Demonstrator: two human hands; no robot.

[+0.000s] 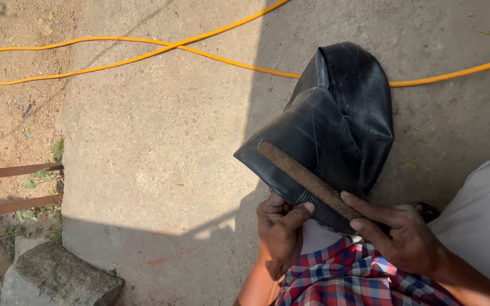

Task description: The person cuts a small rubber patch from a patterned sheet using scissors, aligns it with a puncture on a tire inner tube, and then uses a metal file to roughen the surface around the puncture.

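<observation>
1. Over my knee, at about four o'clock in view, lies the folded black inner tube [336,130].
2. My left hand [282,226] clamps its near edge, thumb on top.
3. My right hand [401,235] grips the rough rasp [307,178], laid across the rubber toward ten o'clock.
4. Short, even strokes on one patch seem best (pressing lightly), with the tube pinned taut.

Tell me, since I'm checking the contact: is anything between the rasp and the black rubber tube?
Nothing visible. The rough brown rasp lies directly on the folded black rubber tube. The right hand grips the rasp's near end; the left hand pinches the tube's lower edge.
</observation>
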